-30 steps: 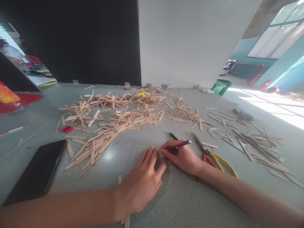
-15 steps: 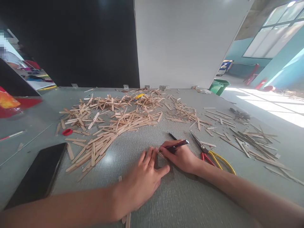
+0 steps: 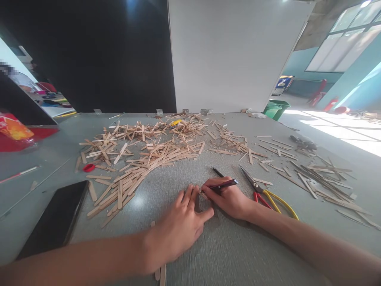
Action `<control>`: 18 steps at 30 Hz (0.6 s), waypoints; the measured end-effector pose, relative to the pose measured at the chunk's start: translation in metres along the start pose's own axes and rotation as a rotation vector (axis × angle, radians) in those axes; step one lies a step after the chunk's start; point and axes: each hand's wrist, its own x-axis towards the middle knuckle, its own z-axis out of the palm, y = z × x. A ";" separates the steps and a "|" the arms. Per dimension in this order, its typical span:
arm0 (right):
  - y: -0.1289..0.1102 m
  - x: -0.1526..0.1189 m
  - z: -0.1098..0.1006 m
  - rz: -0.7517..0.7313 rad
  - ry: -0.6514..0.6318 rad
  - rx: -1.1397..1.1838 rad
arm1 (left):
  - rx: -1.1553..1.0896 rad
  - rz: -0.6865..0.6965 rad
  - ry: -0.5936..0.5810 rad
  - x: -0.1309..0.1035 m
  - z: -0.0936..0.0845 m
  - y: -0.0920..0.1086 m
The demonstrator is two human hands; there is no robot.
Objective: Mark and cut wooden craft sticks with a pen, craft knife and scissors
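Note:
My right hand (image 3: 229, 200) is closed around a dark pen (image 3: 228, 184), its tip down near my left fingertips. My left hand (image 3: 184, 220) lies on the table with fingers stretched out and thumb spread toward the right hand. A small light wooden piece (image 3: 203, 194) shows between the hands at the pen tip; most of it is hidden. Just behind the right hand lies a slim black object (image 3: 218, 172), perhaps a pen or cap. Right of that hand rest scissors (image 3: 253, 183) with red and yellow handles. A few wooden sticks (image 3: 162, 274) stick out from under my left forearm.
A large heap of wooden craft sticks (image 3: 157, 153) spreads behind my hands, with a red ring (image 3: 89, 167) at its left. A black phone (image 3: 55, 216) lies at left. Thin split strips (image 3: 324, 182) are scattered at right. Upright panels (image 3: 226, 59) stand at the back edge.
The view has shifted slightly, so the scene sits a little farther right and lower. My hands and the pen keep nearly the same place.

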 end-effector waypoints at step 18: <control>-0.003 0.000 -0.001 0.039 -0.005 0.036 | -0.023 -0.003 -0.022 -0.002 -0.004 0.000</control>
